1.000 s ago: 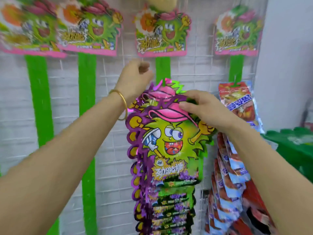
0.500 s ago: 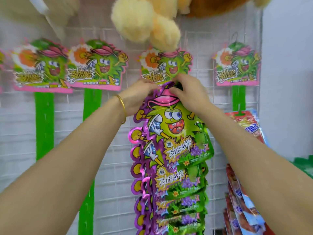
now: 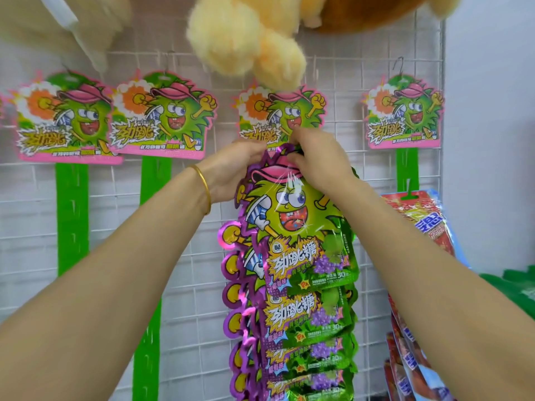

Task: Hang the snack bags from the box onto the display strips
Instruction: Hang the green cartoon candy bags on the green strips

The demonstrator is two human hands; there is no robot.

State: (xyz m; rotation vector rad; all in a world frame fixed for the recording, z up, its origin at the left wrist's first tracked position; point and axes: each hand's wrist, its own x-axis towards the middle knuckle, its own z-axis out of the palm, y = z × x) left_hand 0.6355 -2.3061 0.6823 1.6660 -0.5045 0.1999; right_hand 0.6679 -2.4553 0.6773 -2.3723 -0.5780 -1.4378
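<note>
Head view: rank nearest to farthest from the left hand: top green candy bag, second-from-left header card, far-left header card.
1. Top green candy bag: the left hand holds its upper left edge.
2. Second-from-left header card: up and left of the hand, on the wire grid.
3. Far-left header card: farther left along the same grid.

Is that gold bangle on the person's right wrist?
No, the gold bangle sits just behind the left hand, while the wrist behind the right hand is bare.
</note>
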